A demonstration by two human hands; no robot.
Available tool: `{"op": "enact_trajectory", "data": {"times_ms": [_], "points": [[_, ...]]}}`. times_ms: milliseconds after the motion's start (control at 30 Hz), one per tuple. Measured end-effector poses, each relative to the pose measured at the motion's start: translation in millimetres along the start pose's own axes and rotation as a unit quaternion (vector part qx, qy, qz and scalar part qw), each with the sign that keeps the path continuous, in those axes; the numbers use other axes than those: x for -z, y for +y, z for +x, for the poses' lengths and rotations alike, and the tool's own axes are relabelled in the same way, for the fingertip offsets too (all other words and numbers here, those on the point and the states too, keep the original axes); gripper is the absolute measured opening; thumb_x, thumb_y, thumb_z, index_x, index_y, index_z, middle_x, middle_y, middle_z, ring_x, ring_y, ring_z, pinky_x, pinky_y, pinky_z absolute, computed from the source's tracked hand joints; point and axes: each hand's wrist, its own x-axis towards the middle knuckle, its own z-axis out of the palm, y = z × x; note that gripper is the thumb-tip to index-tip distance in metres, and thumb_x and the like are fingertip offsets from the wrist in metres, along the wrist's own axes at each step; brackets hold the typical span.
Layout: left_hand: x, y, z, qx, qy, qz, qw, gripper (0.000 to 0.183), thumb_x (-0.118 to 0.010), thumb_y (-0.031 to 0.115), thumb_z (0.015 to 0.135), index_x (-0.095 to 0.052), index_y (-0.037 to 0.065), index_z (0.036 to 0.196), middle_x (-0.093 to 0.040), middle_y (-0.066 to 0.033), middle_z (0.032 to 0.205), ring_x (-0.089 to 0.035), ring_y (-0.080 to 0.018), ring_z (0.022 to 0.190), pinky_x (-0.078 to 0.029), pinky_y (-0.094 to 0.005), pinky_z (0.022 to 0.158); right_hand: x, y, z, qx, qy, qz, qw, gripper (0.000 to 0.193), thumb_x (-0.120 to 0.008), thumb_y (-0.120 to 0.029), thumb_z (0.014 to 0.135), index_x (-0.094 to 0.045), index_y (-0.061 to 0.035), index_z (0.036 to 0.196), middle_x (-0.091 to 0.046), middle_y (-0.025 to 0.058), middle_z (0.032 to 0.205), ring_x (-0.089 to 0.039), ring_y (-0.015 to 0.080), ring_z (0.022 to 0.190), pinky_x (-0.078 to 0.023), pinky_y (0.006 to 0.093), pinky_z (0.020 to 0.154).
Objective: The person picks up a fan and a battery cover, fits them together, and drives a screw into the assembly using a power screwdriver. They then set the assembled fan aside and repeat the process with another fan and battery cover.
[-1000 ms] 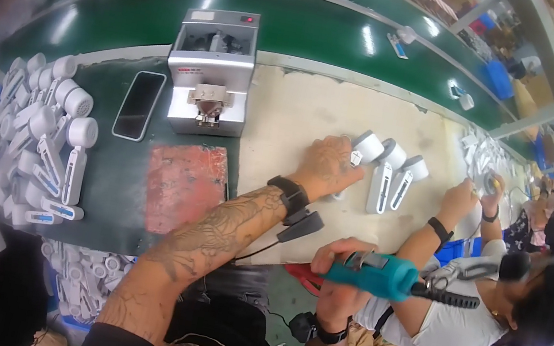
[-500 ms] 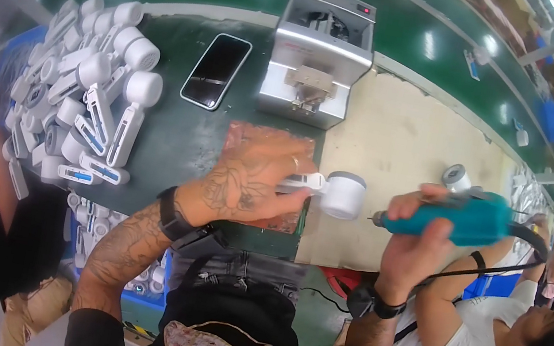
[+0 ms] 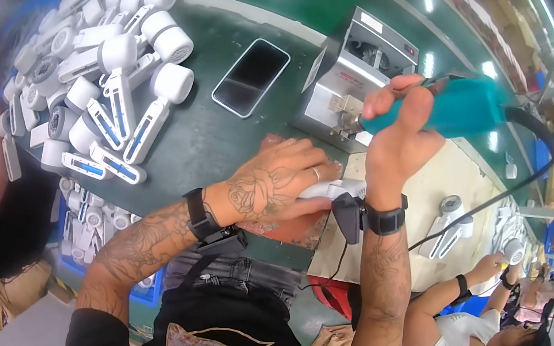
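My left hand (image 3: 278, 184) is closed around a white handheld device (image 3: 322, 189) with a round head, pressed down on a reddish-brown mat (image 3: 289, 231). My right forearm and wrist gear partly hide the device's head. Up and to the right, my right hand (image 3: 405, 140) grips a teal electric screwdriver (image 3: 462, 113) with a black cable. Its tip is at the front pick-up of a silver screw feeder (image 3: 338, 80); whether it touches or carries a screw cannot be made out.
At the left lies a heap of similar white devices (image 3: 116, 56), with more in a blue crate (image 3: 156, 292) below. A phone (image 3: 251, 78) lies behind my left hand. Two white devices (image 3: 448, 229) lie on the beige board (image 3: 408, 270). A co-worker (image 3: 454, 345) sits at the right.
My right hand has carried the screwdriver up and away from the device's head to the screw feeder. My left hand still holds the device on the mat. The whole view has shifted.
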Motion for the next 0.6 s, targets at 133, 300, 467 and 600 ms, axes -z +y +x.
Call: {"op": "enact_trajectory", "data": {"times_ms": [133,300,467,600], "points": [[-6.7,-5.3,-2.0,-0.011,0.018,-0.013,1.0,0.045,-0.076,0.022,0.074,-0.068,0.012,0.117,-0.063,-0.0049,0.105,-0.058,-0.0253,0.098,-0.047,-0.0417,0.089,-0.4,10.5,-3.4,-0.031,-0.002,0.018,0.999,0.039,-0.058,-0.036,0.099,-0.055,0.0028,0.094,-0.054,0.0082,0.067,-0.053,0.0188,0.057,-0.044,0.0314,0.054],[-5.1,-9.3,-3.9,-0.01,0.033,-0.021,0.999,0.045,-0.078,0.025,0.076,-0.068,0.01,0.116,-0.063,-0.0051,0.105,-0.058,-0.0256,0.095,-0.047,-0.0406,0.087,-0.5,-6.3,-17.4,-0.077,0.007,-0.006,0.997,0.04,-0.058,-0.037,0.099,-0.055,0.0023,0.094,-0.053,0.0084,0.067,-0.052,0.0185,0.057,-0.044,0.0316,0.053],[-4.5,-3.7,2.4,-0.012,0.028,-0.016,0.999,0.043,-0.079,0.028,0.077,-0.069,0.01,0.115,-0.063,-0.0058,0.105,-0.058,-0.0261,0.094,-0.047,-0.0407,0.086,33.8,-27.6,-44.5,-0.049,-0.017,0.011,0.999,0.053,-0.058,-0.049,0.097,-0.056,0.0036,0.1,-0.05,0.0076,0.065,-0.049,0.0176,0.055,-0.041,0.0315,0.052],[-3.6,-4.3,-1.3,-0.001,0.026,-0.018,1.0,0.042,-0.079,0.027,0.077,-0.069,0.009,0.114,-0.064,-0.0061,0.105,-0.058,-0.0265,0.095,-0.047,-0.0409,0.086,34.3,-25.3,-50.0,-0.068,-0.017,-0.007,0.998,0.058,-0.06,-0.053,0.095,-0.055,0.0047,0.099,-0.05,0.0074,0.065,-0.049,0.0177,0.055,-0.041,0.0313,0.052]]}}
